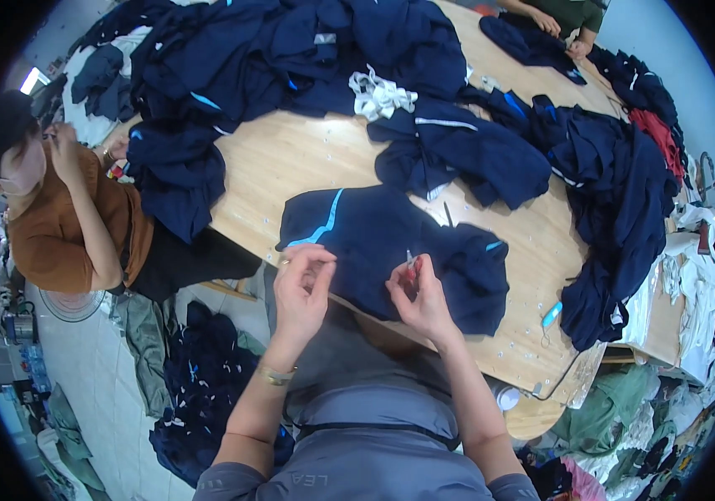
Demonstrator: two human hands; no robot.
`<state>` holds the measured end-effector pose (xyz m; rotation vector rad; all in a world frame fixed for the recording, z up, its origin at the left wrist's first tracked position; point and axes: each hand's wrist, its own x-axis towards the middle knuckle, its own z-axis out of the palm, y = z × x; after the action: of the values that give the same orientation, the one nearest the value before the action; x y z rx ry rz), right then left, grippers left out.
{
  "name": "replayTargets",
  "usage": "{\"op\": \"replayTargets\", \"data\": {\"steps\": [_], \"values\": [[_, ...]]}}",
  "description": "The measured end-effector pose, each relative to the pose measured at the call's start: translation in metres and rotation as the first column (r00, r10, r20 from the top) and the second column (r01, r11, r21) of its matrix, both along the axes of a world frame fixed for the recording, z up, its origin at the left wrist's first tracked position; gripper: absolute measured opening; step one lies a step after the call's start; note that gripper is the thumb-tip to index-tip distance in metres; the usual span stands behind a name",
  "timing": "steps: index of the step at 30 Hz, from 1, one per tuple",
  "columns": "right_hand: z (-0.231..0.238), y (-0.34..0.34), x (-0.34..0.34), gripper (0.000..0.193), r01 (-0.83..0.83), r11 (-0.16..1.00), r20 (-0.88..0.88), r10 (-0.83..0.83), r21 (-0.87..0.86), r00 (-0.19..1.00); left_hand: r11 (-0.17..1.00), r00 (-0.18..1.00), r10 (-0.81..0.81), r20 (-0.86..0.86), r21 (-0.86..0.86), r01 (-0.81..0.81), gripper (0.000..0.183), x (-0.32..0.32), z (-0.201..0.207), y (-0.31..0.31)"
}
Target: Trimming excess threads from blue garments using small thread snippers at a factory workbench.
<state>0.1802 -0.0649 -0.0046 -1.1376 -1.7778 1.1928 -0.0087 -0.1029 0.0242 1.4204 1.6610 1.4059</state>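
A dark navy garment (374,230) with a light blue stripe lies spread on the wooden table in front of me. My left hand (301,288) is over its near left edge, thumb and fingers drawn together in a pinch. What those fingers hold, if anything, is too small to tell. My right hand (423,301) is closed around small red-handled thread snips (413,269), whose metal tips point away from me above the cloth. Just beyond the garment, a thin dark pointed tool (448,215) rests on the tabletop.
More navy garments (291,58) are heaped along the table's far side and right. A bundle of white strips (381,94) sits among them. A light blue tool (551,315) lies at right. One person (82,217) works at left, another (566,21) at far right. Fabric piles (207,392) cover the floor at left.
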Motion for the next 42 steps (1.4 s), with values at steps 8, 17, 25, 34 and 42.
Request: {"op": "replayTargets", "data": {"steps": [8,17,25,34,42], "values": [[-0.066,0.017,0.0,0.022,0.128,0.991,-0.062,-0.129,-0.027,0.99,0.844,0.902,0.173,0.395,-0.531,0.071,0.036,0.019,-0.052,-0.044],[-0.012,0.004,-0.014,0.022,0.119,0.981,-0.037,-0.114,0.155,0.993,0.809,0.136,0.48,0.867,-0.497,0.313,0.042,0.002,-0.05,-0.018],[0.042,0.006,-0.028,0.035,0.119,0.986,-0.014,-0.118,0.12,0.993,0.929,-0.033,0.181,0.983,-0.16,0.334,0.03,0.036,-0.001,-0.002],[0.041,0.011,-0.025,0.017,0.121,0.983,-0.271,-0.079,0.141,0.959,0.943,-0.065,-0.01,0.998,0.03,0.33,0.026,0.039,0.008,-0.002],[0.071,-0.006,0.024,0.02,0.045,0.969,-0.838,-0.233,-0.243,0.493,0.972,-0.097,-0.013,0.995,0.035,0.231,0.036,0.022,-0.009,0.002]]}}
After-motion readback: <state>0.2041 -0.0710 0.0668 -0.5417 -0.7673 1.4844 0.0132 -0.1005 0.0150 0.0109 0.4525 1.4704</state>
